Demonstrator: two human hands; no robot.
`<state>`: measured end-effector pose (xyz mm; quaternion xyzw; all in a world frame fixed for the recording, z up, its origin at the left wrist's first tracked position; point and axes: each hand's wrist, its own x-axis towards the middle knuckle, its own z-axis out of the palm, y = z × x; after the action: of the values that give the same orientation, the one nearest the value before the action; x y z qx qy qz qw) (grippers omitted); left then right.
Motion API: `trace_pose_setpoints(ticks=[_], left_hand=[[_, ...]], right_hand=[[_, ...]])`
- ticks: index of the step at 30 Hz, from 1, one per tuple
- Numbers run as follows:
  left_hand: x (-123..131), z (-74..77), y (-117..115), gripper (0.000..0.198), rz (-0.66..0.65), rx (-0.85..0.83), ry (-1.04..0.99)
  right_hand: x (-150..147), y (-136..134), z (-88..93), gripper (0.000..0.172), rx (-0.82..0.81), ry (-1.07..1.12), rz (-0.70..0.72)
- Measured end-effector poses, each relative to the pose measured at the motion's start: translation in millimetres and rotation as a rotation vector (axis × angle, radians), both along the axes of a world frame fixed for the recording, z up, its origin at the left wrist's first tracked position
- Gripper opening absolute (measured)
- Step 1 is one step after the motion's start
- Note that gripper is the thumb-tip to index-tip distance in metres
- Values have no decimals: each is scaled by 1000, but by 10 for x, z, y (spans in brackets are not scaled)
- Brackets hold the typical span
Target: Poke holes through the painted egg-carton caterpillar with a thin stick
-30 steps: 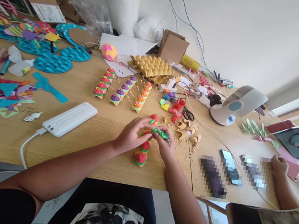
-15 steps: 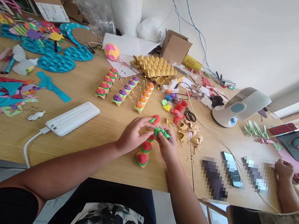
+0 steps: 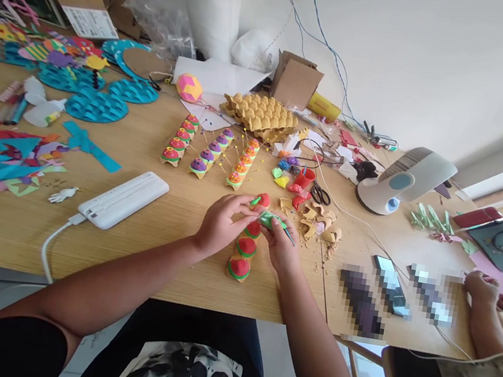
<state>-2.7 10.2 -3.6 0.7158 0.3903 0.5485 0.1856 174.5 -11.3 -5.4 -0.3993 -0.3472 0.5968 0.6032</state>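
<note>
Over the red-and-green domed cardboard row [image 3: 246, 248], the right hand [image 3: 284, 244] pinches a shiny green packet [image 3: 267, 219] between its fingers; a small bright-green lump [image 3: 256, 200] sits at the left hand's [image 3: 223, 222] fingertips, grip unclear.

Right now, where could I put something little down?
The table is bare between the white power bank and the left hand, in front of the purple-topped row. Another patch lies left of the white cable, between the paper scraps and the table's front edge. It's crowded by the egg tray and the cardboard scraps near the right hand.
</note>
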Motion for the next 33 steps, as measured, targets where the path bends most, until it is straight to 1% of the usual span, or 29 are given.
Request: trace_pose_setpoints(ticks=[4,8,11,14,22,25,29,33], left_hand=[[7,-17,-5,38,-28,-30,-4],[30,-57,-15,44,-108,-82,-52],[38,-81,-27,48,-141,-78,-45],[32,-85,-36,48,-148,-55,-34],[34,-87,-39,49,-100,25,-22],[38,-108,-32,51,-120,-3,-22],[38,-103,-32,56,-184,-35,-30],[43,-63,-40,53,-204,-46,22]], right_hand=[[21,11,4,34,5,-6,-12],[40,21,-21,35,-13,-2,16],[41,19,-44,35,-30,5,30],[35,16,-59,34,-43,20,31],[22,6,-43,37,-56,74,48],[23,1,-36,36,-54,74,62],[29,-7,-43,37,-39,72,87],[33,-28,-43,39,-26,53,95]])
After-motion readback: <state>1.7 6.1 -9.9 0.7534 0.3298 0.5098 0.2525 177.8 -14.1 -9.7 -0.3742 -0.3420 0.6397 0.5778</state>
